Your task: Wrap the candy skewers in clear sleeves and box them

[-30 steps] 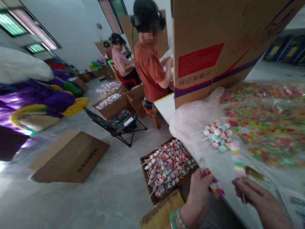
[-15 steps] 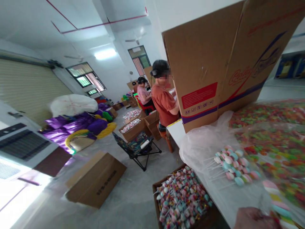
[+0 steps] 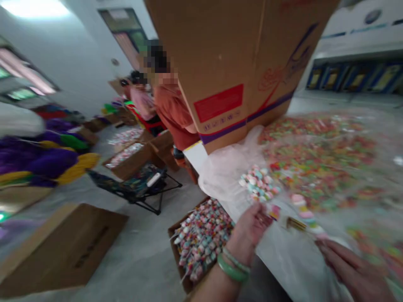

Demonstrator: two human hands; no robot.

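Pastel pink-and-blue marshmallow lollipops (image 3: 258, 183) lie bunched beyond the left hand (image 3: 250, 235), its hold on a small bright wrapper (image 3: 274, 212) too blurred to tell, while the right hand (image 3: 355, 270) lies open.

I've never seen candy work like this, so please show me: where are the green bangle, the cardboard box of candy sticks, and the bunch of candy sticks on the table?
Green bangle (image 3: 231, 270): head view, on its band.
Cardboard box of candy sticks (image 3: 185, 215): head view, on its top rim.
Bunch of candy sticks (image 3: 258, 183): head view, on the middle candies.

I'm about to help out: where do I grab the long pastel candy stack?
Pinch its middle from above with the right hand, the nearer one: the pastel candy stack lies long and narrow on the table, and blur hides any stick.
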